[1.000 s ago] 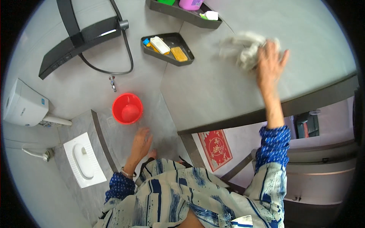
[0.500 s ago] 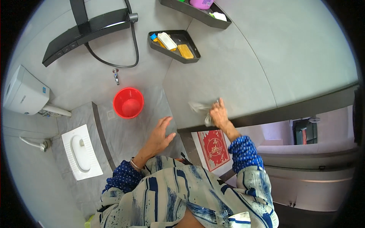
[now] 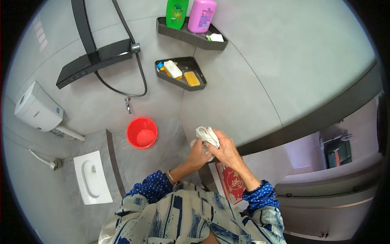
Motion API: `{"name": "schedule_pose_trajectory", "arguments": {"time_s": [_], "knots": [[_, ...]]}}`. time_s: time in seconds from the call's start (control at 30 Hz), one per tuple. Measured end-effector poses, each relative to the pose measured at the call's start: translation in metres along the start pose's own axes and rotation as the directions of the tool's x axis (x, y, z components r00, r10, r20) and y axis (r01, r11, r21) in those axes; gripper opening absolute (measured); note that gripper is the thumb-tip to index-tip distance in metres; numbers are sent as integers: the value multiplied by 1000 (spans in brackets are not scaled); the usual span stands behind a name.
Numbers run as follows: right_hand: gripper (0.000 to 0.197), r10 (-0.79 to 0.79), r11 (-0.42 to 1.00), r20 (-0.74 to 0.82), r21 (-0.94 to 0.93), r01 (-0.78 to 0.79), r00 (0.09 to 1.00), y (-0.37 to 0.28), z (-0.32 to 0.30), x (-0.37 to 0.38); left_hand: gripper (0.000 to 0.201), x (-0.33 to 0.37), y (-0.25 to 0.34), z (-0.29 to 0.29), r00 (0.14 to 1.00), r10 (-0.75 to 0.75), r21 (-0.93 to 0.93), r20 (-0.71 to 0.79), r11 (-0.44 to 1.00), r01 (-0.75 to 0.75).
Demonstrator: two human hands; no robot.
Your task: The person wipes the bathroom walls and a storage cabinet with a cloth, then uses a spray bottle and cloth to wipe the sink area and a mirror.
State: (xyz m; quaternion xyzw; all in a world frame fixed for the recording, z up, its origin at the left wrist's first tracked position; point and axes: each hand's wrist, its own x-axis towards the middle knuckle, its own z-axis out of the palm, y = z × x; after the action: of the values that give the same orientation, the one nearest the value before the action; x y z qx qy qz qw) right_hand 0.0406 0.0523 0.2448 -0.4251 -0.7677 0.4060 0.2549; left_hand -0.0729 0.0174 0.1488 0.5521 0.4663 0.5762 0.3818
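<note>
A crumpled white cloth (image 3: 208, 136) is bunched between my two hands, in front of the grey tiled wall. My right hand (image 3: 226, 151) is closed over its upper right side. My left hand (image 3: 198, 156) grips it from the lower left, its fingertips partly hidden behind the cloth. Both hands meet at the cloth, close to the dark edge of the doorway. To the left of them, a red basin (image 3: 142, 133) stands on the floor under a small metal tap (image 3: 128, 106).
Corner shelves hold a green bottle (image 3: 176, 14), a purple bottle (image 3: 202, 16), a white brush (image 3: 172, 69) and a yellow soap bar (image 3: 191, 78). A black shower unit (image 3: 97, 61) hangs on the wall. Left are a squat toilet (image 3: 92, 177) and a cistern (image 3: 39, 106). A red patterned box (image 3: 229, 183) lies beyond the doorway.
My right hand has come away from the wall with the cloth, moving left. My left hand, open before, has joined it and taken hold of the cloth. The view has tilted up.
</note>
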Motion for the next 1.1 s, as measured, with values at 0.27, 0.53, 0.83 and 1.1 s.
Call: {"name": "schedule_pose_trajectory", "arguments": {"time_s": [0.27,0.53,0.83,1.1], "knots": [[36,-840,94,4,-984,152,543,-74,-119,-30,45,78,2,46,978,160,-61,-133,984,-169],[50,-818,-85,-136,-933,-351,559,-58,-154,-10,54,165,-5,107,926,305,203,-225,944,-261],[41,-751,-188,-179,-865,-466,636,-60,-149,2,39,406,-54,1,741,49,-109,-670,981,-164],[35,-724,-248,-189,-827,-505,664,-65,-145,3,54,510,-102,-71,786,-157,-156,-598,985,78]]}}
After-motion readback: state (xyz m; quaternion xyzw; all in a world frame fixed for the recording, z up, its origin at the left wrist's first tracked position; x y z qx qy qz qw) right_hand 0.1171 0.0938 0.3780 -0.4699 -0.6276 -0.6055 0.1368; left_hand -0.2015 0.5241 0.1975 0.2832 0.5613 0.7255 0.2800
